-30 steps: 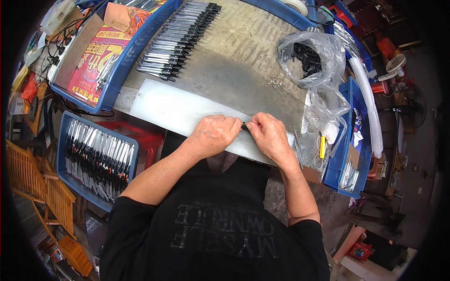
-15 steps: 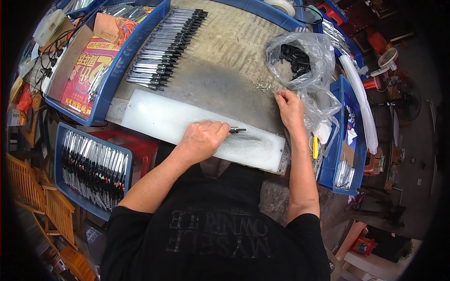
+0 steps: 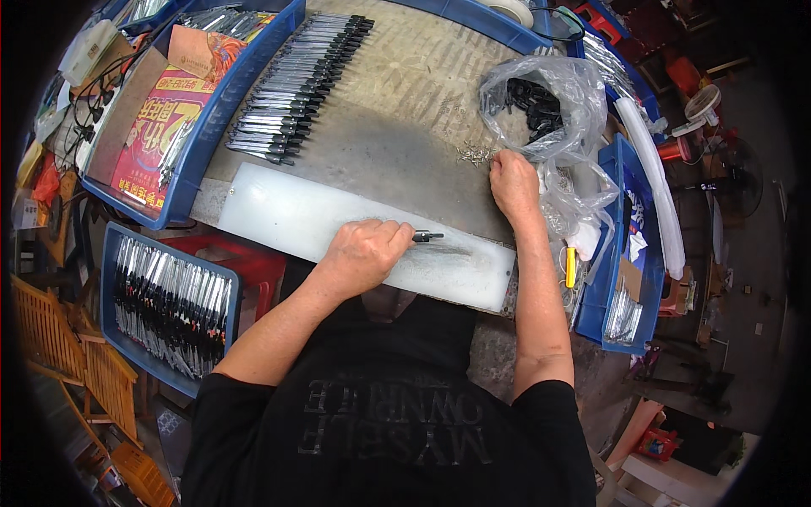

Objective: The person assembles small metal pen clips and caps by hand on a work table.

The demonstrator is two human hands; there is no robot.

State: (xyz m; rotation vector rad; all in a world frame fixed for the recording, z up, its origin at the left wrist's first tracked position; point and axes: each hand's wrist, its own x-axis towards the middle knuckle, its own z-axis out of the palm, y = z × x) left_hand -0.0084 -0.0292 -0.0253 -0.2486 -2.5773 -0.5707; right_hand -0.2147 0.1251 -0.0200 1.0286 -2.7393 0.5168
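Observation:
My left hand (image 3: 368, 253) is closed around a pen (image 3: 429, 236), whose black end sticks out to the right over a long white board (image 3: 296, 218) at the table's near edge. My right hand (image 3: 514, 182) is farther off to the right, its fingertips pinched together beside a small heap of tiny metal parts (image 3: 474, 153). Whatever lies between those fingertips is hidden. Just beyond it stands a clear plastic bag (image 3: 583, 101) of small black parts (image 3: 534, 108). Toward the far left, a long row of pens (image 3: 291, 97) lies side by side on the table.
A blue bin (image 3: 180, 190) with printed packaging flanks the table's left side. Below it sits a blue tray (image 3: 169, 313) full of pens on a red stool (image 3: 263, 269). On the right are another blue bin (image 3: 598, 296) and a yellow-handled tool (image 3: 571, 267).
My right hand has shifted slightly left and away from me, closer to the metal parts, and its fingers are more curled. My left hand keeps the pen in place.

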